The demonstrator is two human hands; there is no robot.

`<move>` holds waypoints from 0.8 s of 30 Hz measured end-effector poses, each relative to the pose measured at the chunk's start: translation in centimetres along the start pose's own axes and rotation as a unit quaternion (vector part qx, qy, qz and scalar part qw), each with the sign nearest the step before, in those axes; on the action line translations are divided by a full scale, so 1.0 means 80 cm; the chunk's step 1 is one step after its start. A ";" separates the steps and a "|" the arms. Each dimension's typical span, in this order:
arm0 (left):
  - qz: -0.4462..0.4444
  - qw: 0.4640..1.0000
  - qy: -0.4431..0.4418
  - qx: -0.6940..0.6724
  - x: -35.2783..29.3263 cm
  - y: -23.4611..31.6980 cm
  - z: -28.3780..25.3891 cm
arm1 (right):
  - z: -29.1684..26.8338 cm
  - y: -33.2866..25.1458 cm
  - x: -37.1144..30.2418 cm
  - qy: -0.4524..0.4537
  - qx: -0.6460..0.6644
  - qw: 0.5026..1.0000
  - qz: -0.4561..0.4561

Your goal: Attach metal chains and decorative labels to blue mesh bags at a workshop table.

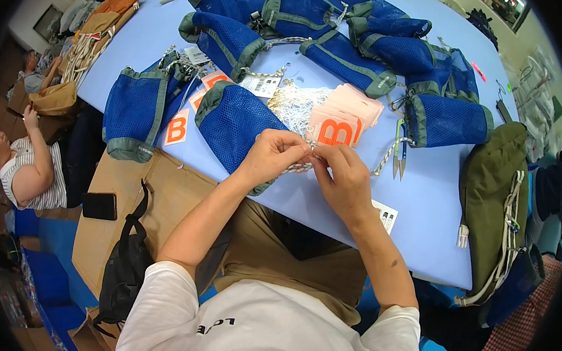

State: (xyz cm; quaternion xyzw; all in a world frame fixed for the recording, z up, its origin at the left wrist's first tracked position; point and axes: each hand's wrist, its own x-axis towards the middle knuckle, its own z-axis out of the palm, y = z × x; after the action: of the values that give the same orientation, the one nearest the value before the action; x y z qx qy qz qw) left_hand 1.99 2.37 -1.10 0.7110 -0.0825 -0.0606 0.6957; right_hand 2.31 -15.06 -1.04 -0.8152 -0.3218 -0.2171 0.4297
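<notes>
My left hand (271, 154) and my right hand (344, 178) meet fingertip to fingertip over the near part of the table. Both are closed in a pinch on a short bit of pale braided drawstring cord (299, 167), which also shows below the fingers. The blue mesh bag (236, 123) with grey-green trim lies under and beside my left wrist. Just beyond my fingertips sits a stack of pale pink tags (351, 108) with orange print. White string loops (297, 105) are heaped beside the stack. My fingers cover the exact spot being pinched.
More blue mesh bags (228, 44) cover the table's far side. Thread snips (400, 151) lie right of my right hand. An olive bag (493, 213) hangs at the right edge. Left are a black phone (99, 206), a black bag (125, 266) and a seated person (31, 164).
</notes>
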 end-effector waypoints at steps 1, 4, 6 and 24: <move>0.001 1.000 0.001 0.000 -0.001 0.001 -0.002 | 0.000 -0.001 0.000 -0.002 -0.003 1.000 -0.003; -0.034 0.999 -0.012 -0.026 0.001 -0.002 -0.003 | 0.000 -0.001 -0.001 -0.002 -0.012 1.000 -0.005; -0.027 0.998 -0.007 -0.056 0.004 -0.008 -0.003 | -0.001 -0.001 -0.001 0.000 -0.017 1.000 -0.006; -0.004 1.000 -0.010 0.003 -0.001 -0.001 -0.001 | 0.000 0.003 0.000 0.009 -0.028 0.999 -0.033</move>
State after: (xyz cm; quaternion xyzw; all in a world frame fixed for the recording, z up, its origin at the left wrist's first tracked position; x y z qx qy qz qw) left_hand 1.90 2.51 -1.21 0.7127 -0.0871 -0.0699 0.6925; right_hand 2.47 -15.15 -1.17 -0.8141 -0.3385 -0.2470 0.4021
